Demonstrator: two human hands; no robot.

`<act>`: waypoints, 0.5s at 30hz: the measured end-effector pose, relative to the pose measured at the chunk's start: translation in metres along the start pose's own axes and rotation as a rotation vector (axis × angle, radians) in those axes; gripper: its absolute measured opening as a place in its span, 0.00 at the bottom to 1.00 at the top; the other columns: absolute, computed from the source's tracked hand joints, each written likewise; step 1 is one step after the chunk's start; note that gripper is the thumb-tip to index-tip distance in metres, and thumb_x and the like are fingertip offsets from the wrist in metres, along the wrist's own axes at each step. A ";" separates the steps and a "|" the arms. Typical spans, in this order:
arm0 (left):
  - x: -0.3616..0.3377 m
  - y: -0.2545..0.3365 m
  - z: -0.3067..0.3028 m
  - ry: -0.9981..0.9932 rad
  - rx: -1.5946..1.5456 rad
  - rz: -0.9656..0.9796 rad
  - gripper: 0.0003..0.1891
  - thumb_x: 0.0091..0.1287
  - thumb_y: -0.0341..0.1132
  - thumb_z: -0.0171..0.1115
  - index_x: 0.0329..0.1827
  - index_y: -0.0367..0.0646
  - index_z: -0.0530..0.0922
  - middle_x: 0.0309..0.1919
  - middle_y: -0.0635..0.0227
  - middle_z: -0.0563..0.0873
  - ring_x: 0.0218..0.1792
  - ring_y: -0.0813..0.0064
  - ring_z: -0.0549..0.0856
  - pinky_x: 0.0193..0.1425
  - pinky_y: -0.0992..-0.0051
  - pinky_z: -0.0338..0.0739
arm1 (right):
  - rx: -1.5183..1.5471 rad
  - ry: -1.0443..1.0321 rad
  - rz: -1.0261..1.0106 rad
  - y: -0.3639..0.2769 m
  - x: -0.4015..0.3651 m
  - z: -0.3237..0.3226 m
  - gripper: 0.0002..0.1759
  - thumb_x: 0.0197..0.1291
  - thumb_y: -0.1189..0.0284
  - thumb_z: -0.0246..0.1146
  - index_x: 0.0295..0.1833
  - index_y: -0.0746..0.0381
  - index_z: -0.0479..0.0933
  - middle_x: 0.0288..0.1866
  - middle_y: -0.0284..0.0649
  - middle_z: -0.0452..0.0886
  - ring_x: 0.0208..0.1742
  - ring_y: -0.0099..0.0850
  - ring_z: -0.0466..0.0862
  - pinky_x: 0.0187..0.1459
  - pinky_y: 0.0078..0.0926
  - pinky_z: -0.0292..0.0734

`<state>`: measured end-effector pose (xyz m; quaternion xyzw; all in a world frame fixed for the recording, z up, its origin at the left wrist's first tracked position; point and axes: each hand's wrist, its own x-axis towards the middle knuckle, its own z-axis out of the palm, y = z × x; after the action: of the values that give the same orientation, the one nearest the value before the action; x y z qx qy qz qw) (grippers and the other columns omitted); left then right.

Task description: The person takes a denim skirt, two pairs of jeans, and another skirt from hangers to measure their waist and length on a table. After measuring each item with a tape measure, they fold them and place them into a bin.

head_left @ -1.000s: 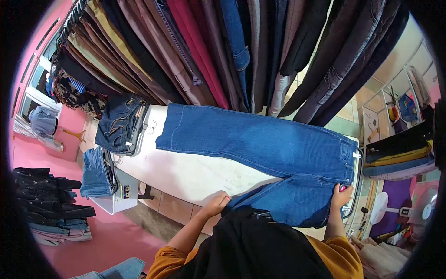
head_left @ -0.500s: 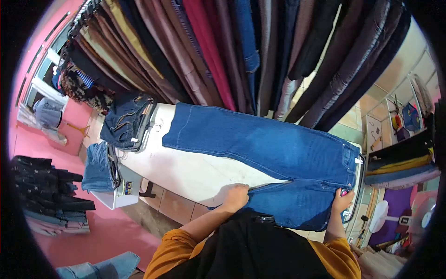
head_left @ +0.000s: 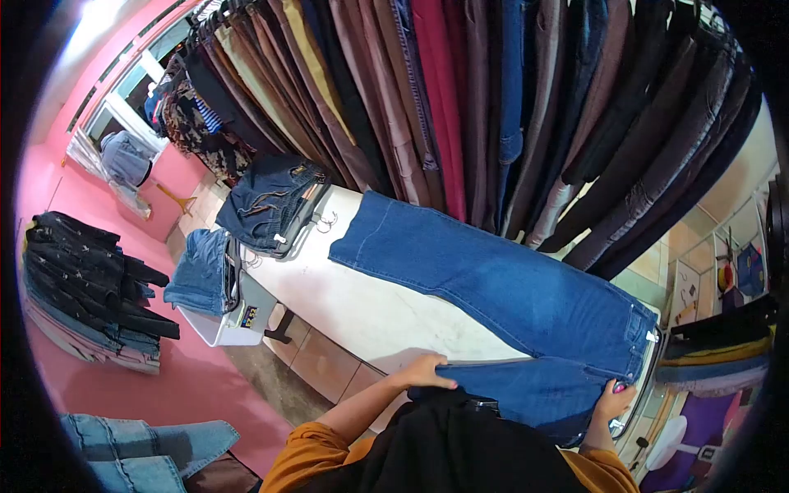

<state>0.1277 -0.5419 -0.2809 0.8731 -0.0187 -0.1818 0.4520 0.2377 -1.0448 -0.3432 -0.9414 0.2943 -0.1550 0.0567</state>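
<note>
A pair of blue jeans (head_left: 509, 271) lies spread along the white table, its waist at the right and one leg stretched to the upper left. My left hand (head_left: 421, 371) rests at the edge of the nearer leg, fingers straight and thumb apart. At the waist, my right hand (head_left: 612, 403) is closed around the waistband, with a small pink shiny spot by its fingers. A white clip (head_left: 652, 336) of a hanger shows at the waistband. The lower part of the near leg is hidden by my body.
Folded dark jeans (head_left: 267, 205) on hangers lie at the table's (head_left: 362, 316) far left end. Beside it, a white bin (head_left: 234, 327) holds light jeans (head_left: 200, 275). Hanging trousers (head_left: 444, 107) line the back. Black garments (head_left: 86, 271) hang at left; a shelf with folded clothes (head_left: 715, 357) stands right.
My left hand has gone from a fist to extended fingers at the near leg. My right hand stays at the waistband. The view has turned, shifting the scene rightward.
</note>
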 end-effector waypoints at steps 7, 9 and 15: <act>-0.064 0.008 0.020 0.326 0.408 -0.269 0.10 0.56 0.31 0.56 0.40 0.42 0.71 0.37 0.54 0.81 0.41 0.49 0.81 0.40 0.54 0.74 | -0.036 0.014 0.014 -0.003 0.002 -0.005 0.31 0.52 0.58 0.63 0.58 0.62 0.66 0.51 0.46 0.74 0.55 0.47 0.74 0.58 0.48 0.63; -0.082 0.003 0.016 0.449 0.440 -0.365 0.14 0.55 0.28 0.54 0.45 0.45 0.70 0.38 0.57 0.80 0.38 0.53 0.81 0.38 0.54 0.74 | -0.028 0.011 0.005 -0.005 0.003 -0.005 0.31 0.52 0.58 0.62 0.59 0.63 0.66 0.52 0.46 0.74 0.55 0.47 0.74 0.58 0.47 0.63; -0.125 -0.041 0.000 0.508 0.581 -0.628 0.08 0.51 0.30 0.59 0.35 0.50 0.78 0.32 0.62 0.82 0.41 0.61 0.81 0.40 0.60 0.73 | -0.035 0.034 0.002 0.002 0.003 0.000 0.32 0.53 0.57 0.61 0.60 0.63 0.65 0.54 0.48 0.74 0.56 0.48 0.73 0.58 0.48 0.63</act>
<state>0.0052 -0.4931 -0.2759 0.9432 0.3059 -0.0782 0.1037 0.2394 -1.0479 -0.3431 -0.9392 0.2986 -0.1656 0.0353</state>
